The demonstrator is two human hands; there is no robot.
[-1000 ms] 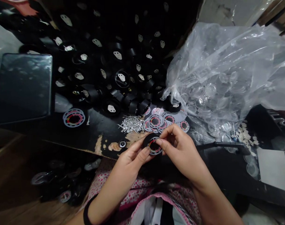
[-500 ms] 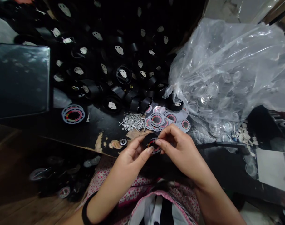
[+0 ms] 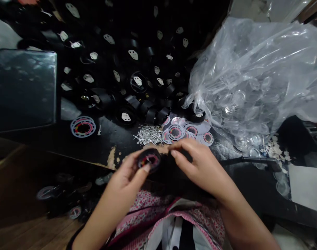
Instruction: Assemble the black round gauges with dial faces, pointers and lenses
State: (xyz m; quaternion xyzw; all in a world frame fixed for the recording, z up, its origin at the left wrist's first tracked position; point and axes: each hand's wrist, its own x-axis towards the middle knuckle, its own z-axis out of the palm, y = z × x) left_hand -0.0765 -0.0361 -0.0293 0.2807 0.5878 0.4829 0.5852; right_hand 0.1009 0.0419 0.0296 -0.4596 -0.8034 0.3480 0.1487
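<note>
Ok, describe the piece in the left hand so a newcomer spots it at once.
Start at the big clear bag, upper right, and go down-left past the loose printed discs to the left hand. It holds a round dial with red markings, slightly blurred. Unlike the flat discs, it sits in a thick black body.

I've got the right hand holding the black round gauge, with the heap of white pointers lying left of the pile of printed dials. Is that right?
Not quite: the head view shows the left hand holding the black round gauge. The heap of white pointers does lie left of the pile of printed dials.
</note>
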